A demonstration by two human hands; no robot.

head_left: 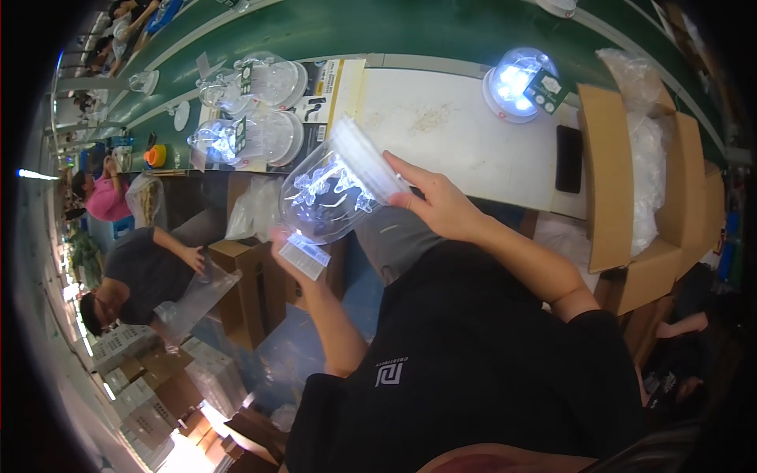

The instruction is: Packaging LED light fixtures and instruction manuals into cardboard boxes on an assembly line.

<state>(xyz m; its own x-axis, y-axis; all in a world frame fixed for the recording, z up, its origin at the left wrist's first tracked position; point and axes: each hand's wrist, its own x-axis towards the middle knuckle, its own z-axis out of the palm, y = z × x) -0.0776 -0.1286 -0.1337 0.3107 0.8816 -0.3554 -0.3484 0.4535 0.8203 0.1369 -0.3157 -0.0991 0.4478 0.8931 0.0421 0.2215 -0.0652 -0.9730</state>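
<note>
Hands, left (293, 256) and right (438, 203), grip one clear dome (335, 193); three more domes (272, 79) sit on the table (441, 118).

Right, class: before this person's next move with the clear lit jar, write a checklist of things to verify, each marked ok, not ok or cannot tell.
1. Clear jar held by both hands: ok. The right hand grips its white lid end, the left hand supports it from below.
2. Lights inside the jar are on: ok, it glows blue-white.
3. Lid fully closed: cannot tell, the fingers cover the seam.
4. White tag under the jar attached: cannot tell.
5. Room on the white table to set it down: ok, a bare patch lies ahead.
6. Nearby things clear of the jar: ok, the lit dome lamp and black phone sit apart.
</note>
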